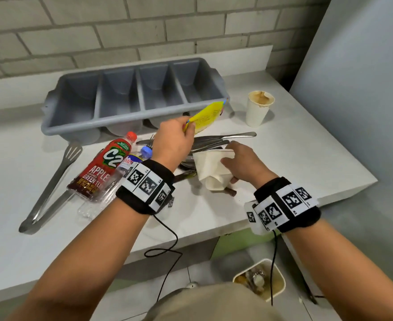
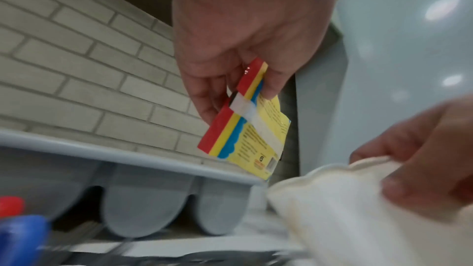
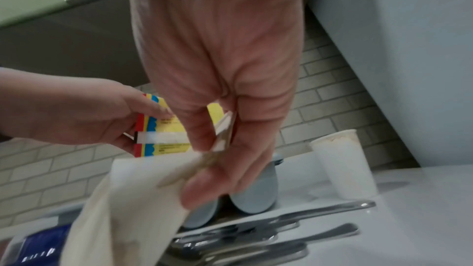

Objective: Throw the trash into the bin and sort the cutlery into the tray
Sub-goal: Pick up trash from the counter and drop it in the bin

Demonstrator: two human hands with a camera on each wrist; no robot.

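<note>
White counter (image 1: 283,158) against brick wall. Nearest us on floor — bin (image 1: 281,286) with scraps. We grip flattened paper cup (image 1: 210,167) with right hand (image 1: 244,162), just over cutlery pile (image 1: 214,141). Left hand (image 1: 173,142) pinches yellow wrapper (image 1: 205,117), lifted near tray (image 1: 126,96) front rim. Bottles (image 1: 103,167), tongs (image 1: 52,186) lie left; stained cup (image 1: 259,108) upright, far right.

— How many plastic bottles (image 1: 98,172) are counted on the white counter?
— Two. One grey four-compartment plastic tray (image 1: 130,98), two white paper cups (image 1: 259,107), one yellow packet (image 1: 205,117) and one pair of steel tongs (image 1: 52,181) are counted; the cutlery cannot be counted.
</note>
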